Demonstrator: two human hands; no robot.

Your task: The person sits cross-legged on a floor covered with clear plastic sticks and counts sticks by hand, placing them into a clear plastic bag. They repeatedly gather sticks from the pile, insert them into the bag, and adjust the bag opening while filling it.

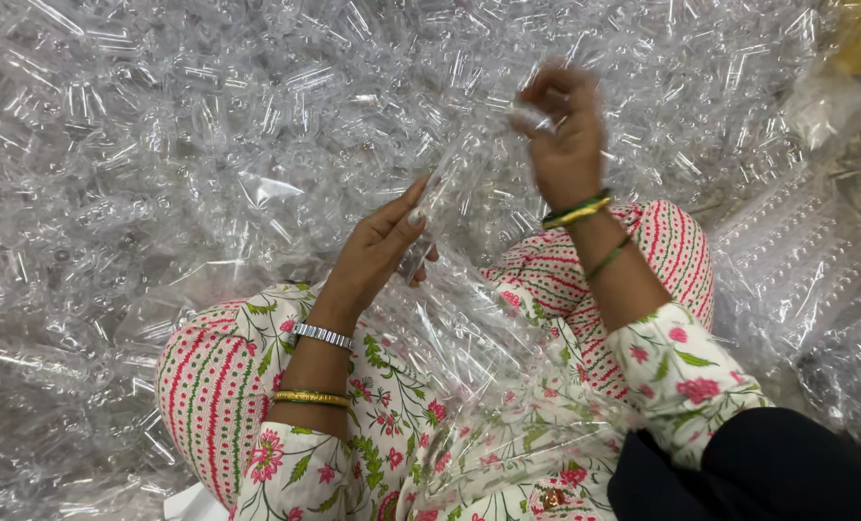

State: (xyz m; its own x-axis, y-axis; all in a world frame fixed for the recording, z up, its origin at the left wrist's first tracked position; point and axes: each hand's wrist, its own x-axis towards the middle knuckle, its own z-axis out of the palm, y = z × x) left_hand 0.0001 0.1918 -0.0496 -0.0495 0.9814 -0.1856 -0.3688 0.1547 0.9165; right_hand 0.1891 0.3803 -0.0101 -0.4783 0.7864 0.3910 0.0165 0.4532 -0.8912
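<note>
Sitting among a huge heap of clear plastic bottles [189, 125] that fills the floor all round you, you have a loose clear plastic bag [488, 357] draped over your lap, across the floral trousers. Between your hands you hold a clear plastic bottle [450, 188], tilted, just above your knees. Your left hand [377, 251] cradles its lower end, fingers pressed together along its side with the thumb underneath. Your right hand [566, 135] is raised at the upper end, fingers [537, 101] curled in and pinching what looks like the bottle's neck or a bit of film there; glare on the clear plastic makes that hard to tell. To do this well, keep the left hand steady as the support, let the right hand do the fine work at the top, and keep the bag's mouth open beneath.
</note>
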